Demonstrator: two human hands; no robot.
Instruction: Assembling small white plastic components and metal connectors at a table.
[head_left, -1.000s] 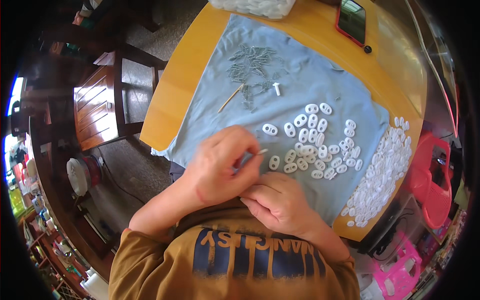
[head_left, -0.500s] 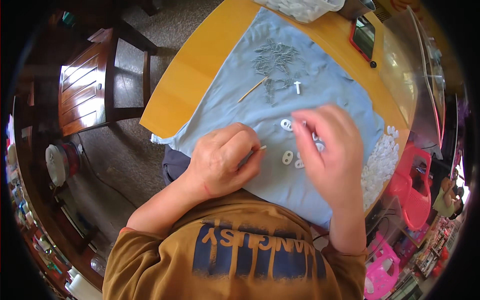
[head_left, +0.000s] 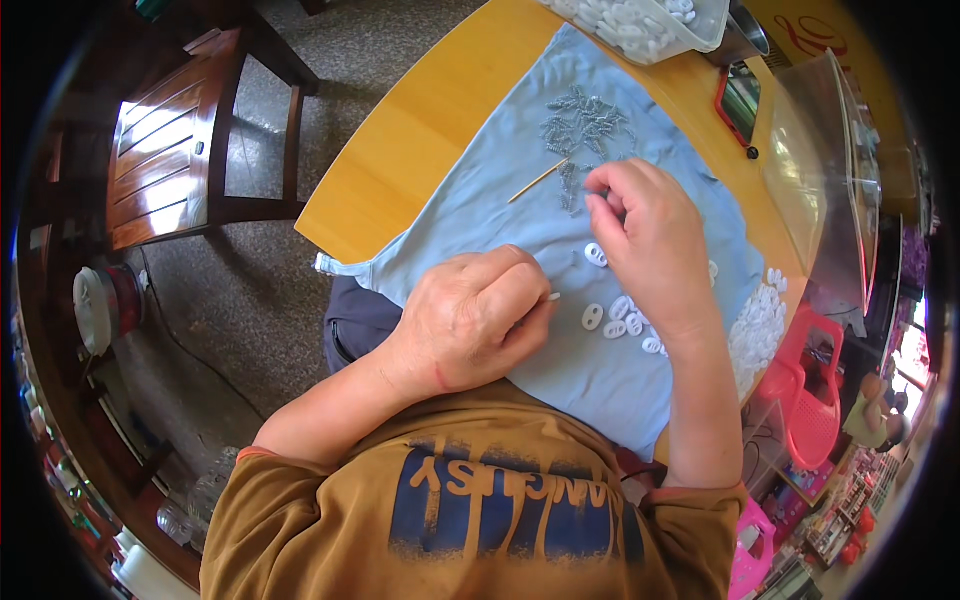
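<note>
My left hand [head_left: 478, 315] is closed just above a light blue cloth [head_left: 480, 215], gripping a small white plastic piece [head_left: 554, 296] whose tip juts past the fingers. My right hand [head_left: 655, 235] reaches over the cloth beside a pile of thin metal springs [head_left: 583, 125]. Its thumb and fingertips are drawn together, and whatever they pinch is hidden. Below that hand lie several white oval pieces with two holes, one oval piece [head_left: 596, 255] apart from the cluster [head_left: 622, 318]. A thin wooden stick [head_left: 538, 181] rests left of the springs.
White plastic pieces are heaped [head_left: 758, 325] at the cloth's right edge. A tub of white parts [head_left: 650, 30] and a red-edged phone [head_left: 738, 103] are on the yellow table [head_left: 400, 130]. A clear panel [head_left: 820, 150] rises at right. A wooden chair [head_left: 180, 160] stands left; pink chairs [head_left: 815, 400] right.
My right hand has moved up from the oval pieces toward the springs. The white T-shaped piece near them is no longer visible. My left hand keeps its grip; the whole view has shifted slightly.
</note>
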